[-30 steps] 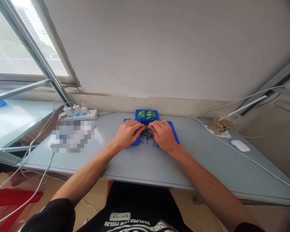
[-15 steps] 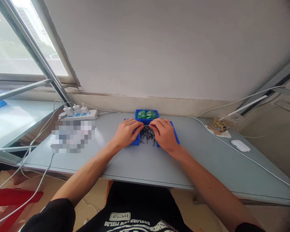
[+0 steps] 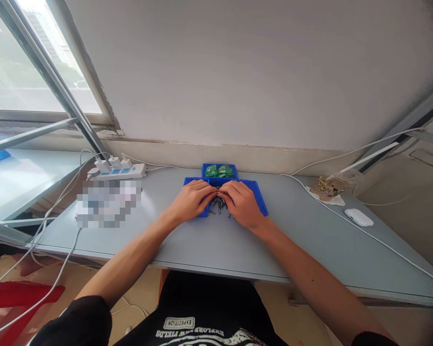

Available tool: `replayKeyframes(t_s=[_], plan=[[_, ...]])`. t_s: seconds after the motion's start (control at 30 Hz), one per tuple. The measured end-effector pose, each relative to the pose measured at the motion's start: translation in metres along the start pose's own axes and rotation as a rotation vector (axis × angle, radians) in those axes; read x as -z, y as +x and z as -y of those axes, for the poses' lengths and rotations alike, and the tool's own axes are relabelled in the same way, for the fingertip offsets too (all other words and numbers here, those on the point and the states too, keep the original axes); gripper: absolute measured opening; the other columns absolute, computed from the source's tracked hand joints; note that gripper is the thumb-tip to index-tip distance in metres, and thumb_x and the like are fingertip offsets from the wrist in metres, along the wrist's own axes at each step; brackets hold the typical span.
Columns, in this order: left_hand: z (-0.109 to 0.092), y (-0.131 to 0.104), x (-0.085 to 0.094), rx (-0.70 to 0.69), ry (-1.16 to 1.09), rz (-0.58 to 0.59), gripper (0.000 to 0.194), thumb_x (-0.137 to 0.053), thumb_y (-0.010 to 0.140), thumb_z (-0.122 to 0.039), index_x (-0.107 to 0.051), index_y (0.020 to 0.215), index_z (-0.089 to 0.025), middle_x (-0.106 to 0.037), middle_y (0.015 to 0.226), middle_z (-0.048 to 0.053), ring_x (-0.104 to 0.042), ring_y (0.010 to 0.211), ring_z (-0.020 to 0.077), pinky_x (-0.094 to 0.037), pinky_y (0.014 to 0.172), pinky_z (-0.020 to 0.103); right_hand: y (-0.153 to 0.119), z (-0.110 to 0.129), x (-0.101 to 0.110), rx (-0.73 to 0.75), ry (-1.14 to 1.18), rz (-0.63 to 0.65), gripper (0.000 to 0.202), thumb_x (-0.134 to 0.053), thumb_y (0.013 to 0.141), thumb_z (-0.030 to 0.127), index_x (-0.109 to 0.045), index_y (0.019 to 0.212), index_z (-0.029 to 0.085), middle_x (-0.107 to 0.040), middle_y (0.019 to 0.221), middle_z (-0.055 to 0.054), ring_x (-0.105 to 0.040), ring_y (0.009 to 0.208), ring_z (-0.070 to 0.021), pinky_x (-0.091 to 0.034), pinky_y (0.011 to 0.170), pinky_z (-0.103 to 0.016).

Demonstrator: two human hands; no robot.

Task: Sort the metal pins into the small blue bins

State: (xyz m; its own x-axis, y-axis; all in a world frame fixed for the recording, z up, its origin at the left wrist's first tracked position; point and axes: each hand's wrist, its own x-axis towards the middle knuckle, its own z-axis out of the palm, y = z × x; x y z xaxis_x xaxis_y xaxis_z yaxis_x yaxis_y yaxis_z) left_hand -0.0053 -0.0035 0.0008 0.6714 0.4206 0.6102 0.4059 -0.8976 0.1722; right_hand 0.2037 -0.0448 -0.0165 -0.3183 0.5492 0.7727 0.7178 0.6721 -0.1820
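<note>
My left hand (image 3: pixel 192 198) and my right hand (image 3: pixel 242 204) meet over the middle of the table, fingers pinched together. Between their fingertips they hold a small thin metal piece (image 3: pixel 221 192); its exact kind is too small to tell. Below lies a heap of dark, shiny slender metal parts (image 3: pixel 219 206), partly hidden by my hands. A blue bin (image 3: pixel 204 211) stands under and beside my left hand, another blue bin (image 3: pixel 259 194) beside my right. Behind them sits a third blue bin (image 3: pixel 205 167) with green packets (image 3: pixel 223 170) inside.
A white power strip (image 3: pixel 137 170) with plugs and cables stands at the back left, near a blurred-out patch. At the right are a white case (image 3: pixel 359 217), a clear container (image 3: pixel 328 186) with small bits, and a long white cable (image 3: pixel 378 236). A wall rises behind the table.
My hands have come closer together, the right one moving slightly left and down. Less of the thin metal piece shows between my fingertips, and more of the heap is covered.
</note>
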Motion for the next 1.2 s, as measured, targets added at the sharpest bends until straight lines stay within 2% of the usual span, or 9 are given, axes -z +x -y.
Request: replayKeyframes(t_s=[0.2,0.43,0.53,0.63,0.73,0.8,0.87,0.93,1.2], plan=[[-0.001,0.000,0.000,-0.032,0.011,-0.007,0.030,-0.044,0.109,-0.032,-0.071,0.107,-0.020,-0.075,0.097,0.007,-0.067,0.091,0.0200,-0.050,0.083,0.035,0.001,0.000,0.001,-0.007,-0.033,0.009,0.030,-0.045,0.110,0.034,-0.063,0.089,0.022,-0.072,0.086,-0.005,-0.062,0.080,-0.0200,-0.046,0.077,-0.035],[-0.006,0.001,-0.001,0.020,0.042,-0.046,0.030,-0.047,0.109,-0.035,-0.072,0.103,-0.020,-0.076,0.093,0.006,-0.068,0.088,0.0192,-0.049,0.081,0.035,0.002,-0.002,0.004,-0.093,0.037,-0.038,0.033,-0.045,0.110,0.037,-0.059,0.084,0.023,-0.066,0.078,-0.003,-0.059,0.073,-0.0176,-0.045,0.069,-0.032],[-0.005,0.001,0.000,0.037,0.042,-0.077,0.030,-0.047,0.109,-0.035,-0.072,0.101,-0.021,-0.076,0.092,0.005,-0.068,0.088,0.0189,-0.049,0.082,0.035,0.001,-0.005,0.007,-0.187,0.102,-0.119,0.031,-0.044,0.110,0.039,-0.057,0.086,0.024,-0.065,0.077,-0.001,-0.060,0.070,-0.0167,-0.047,0.069,-0.031],[-0.003,0.002,0.003,0.044,0.055,-0.076,0.027,-0.048,0.108,-0.033,-0.071,0.101,-0.021,-0.076,0.093,0.004,-0.068,0.088,0.0187,-0.049,0.082,0.035,0.002,-0.012,0.013,-0.330,0.160,-0.301,0.026,-0.045,0.109,0.041,-0.057,0.092,0.025,-0.064,0.076,0.000,-0.059,0.066,-0.0163,-0.048,0.067,-0.032],[-0.003,0.002,0.004,-0.017,0.072,0.002,0.025,-0.048,0.107,-0.030,-0.071,0.103,-0.021,-0.075,0.094,0.003,-0.067,0.089,0.0188,-0.049,0.086,0.035,0.004,-0.018,0.019,-0.411,0.193,-0.514,0.024,-0.045,0.108,0.042,-0.059,0.099,0.025,-0.066,0.084,-0.002,-0.061,0.073,-0.0181,-0.050,0.073,-0.035],[-0.004,0.002,0.003,-0.069,0.088,0.089,0.026,-0.048,0.107,-0.030,-0.072,0.104,-0.021,-0.075,0.096,0.004,-0.067,0.092,0.0193,-0.049,0.092,0.037,0.006,-0.020,0.023,-0.413,0.147,-0.585,0.025,-0.044,0.108,0.042,-0.061,0.105,0.024,-0.068,0.097,-0.007,-0.063,0.089,-0.0218,-0.050,0.083,-0.040],[-0.007,0.002,0.001,-0.097,0.122,0.165,0.025,-0.050,0.106,-0.031,-0.073,0.106,-0.021,-0.074,0.101,0.005,-0.066,0.099,0.0212,-0.048,0.098,0.040,0.008,-0.021,0.027,-0.397,0.073,-0.597,0.027,-0.042,0.108,0.041,-0.063,0.111,0.024,-0.068,0.110,-0.010,-0.060,0.104,-0.0260,-0.047,0.092,-0.045],[-0.010,0.000,-0.002,-0.107,0.175,0.217,0.022,-0.054,0.103,-0.031,-0.074,0.106,-0.022,-0.073,0.109,0.007,-0.063,0.109,0.0247,-0.046,0.104,0.044,0.009,-0.020,0.028,-0.364,0.028,-0.590,0.029,-0.039,0.109,0.041,-0.063,0.113,0.025,-0.067,0.114,-0.011,-0.057,0.109,-0.0278,-0.045,0.096,-0.048],[-0.018,-0.006,-0.012,-0.111,0.322,0.315,0.011,-0.070,0.088,-0.023,-0.077,0.096,-0.020,-0.068,0.120,0.009,-0.056,0.118,0.0309,-0.036,0.118,0.054,0.004,-0.013,0.022,-0.233,-0.025,-0.481,0.026,-0.038,0.108,0.036,-0.061,0.109,0.024,-0.066,0.105,-0.010,-0.058,0.101,-0.0280,-0.044,0.093,-0.049]])
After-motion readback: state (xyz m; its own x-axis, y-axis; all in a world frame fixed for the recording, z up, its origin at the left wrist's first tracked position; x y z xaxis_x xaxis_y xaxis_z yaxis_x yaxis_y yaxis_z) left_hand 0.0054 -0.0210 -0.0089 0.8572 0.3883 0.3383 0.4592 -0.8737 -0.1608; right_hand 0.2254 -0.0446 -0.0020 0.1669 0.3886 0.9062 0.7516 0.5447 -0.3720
